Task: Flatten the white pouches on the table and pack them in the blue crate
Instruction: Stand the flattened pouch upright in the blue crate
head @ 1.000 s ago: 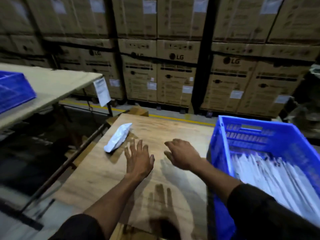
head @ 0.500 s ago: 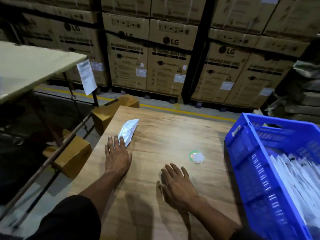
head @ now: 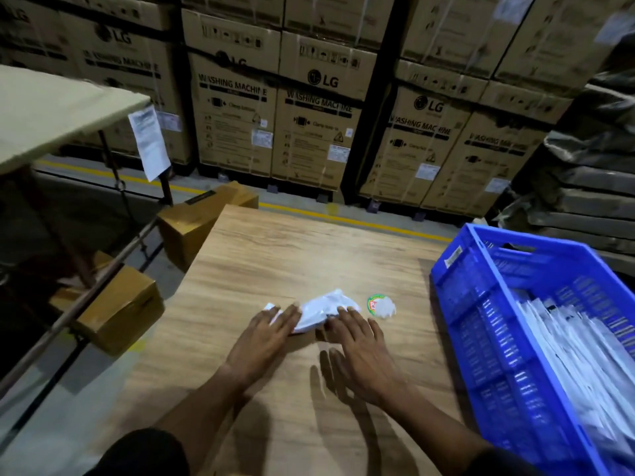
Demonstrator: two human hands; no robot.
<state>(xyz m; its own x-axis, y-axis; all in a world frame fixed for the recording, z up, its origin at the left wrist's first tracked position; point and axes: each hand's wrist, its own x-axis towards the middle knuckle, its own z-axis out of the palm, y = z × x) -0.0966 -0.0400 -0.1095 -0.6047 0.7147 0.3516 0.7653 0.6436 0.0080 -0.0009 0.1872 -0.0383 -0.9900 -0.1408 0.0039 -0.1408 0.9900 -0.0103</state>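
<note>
Both hands press a crumpled white pouch (head: 321,309) on the counter (head: 275,255), left hand (head: 266,333) and right hand (head: 357,341) laid flat, fingers (head: 292,312) straight and spread over its near edge. A small round lid (head: 380,305) lies just beyond the right fingertips and may get swept along. Uneven pressure could crease the pouch before it reaches the crate (head: 481,304).

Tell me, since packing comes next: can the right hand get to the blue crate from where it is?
Probably yes: the right hand lies on the pouch, and only bare table separates it from the open-topped blue crate.
</note>
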